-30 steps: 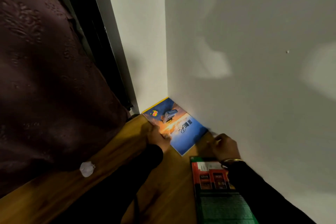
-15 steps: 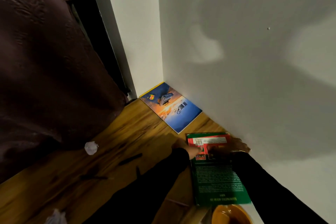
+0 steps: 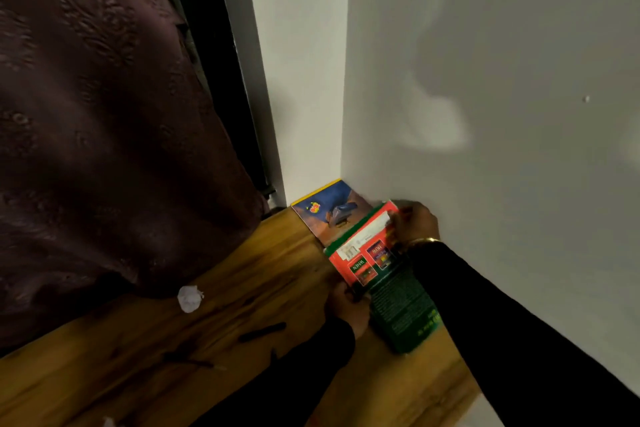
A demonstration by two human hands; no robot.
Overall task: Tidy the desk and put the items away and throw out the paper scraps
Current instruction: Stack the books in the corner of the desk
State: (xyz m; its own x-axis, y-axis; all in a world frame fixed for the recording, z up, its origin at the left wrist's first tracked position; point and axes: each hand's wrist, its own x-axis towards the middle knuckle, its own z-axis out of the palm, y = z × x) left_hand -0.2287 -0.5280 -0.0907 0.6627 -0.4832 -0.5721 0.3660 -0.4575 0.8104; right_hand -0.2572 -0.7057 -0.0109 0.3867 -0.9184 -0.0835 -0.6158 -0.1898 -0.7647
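A wooden bench runs into a corner where two pale walls meet; the green book is the landmark here, held just above the bench near the right-hand wall. Its cover is dark green with a red panel and small pictures at the far end; it is tilted, far end raised.

The right hand, in a black sleeve with a gold bangle at the wrist, has its grip pinching the book's far right corner; the left hand, also black-sleeved, has its grip closed on the book's near left edge, thumb on the cover.

Beyond the green book, in the very corner, lies a blue book with a yellow edge, flat on the bench; the green book's far end overlaps it, though whether they touch cannot be told.

Left of the green book, well apart, a crumpled white paper scrap sits on the bench near a dark maroon curtain; nearer the viewer than that scrap, left of the green book, lie a dark pen and another thin dark stick; a second white scrap shows at the bottom edge.
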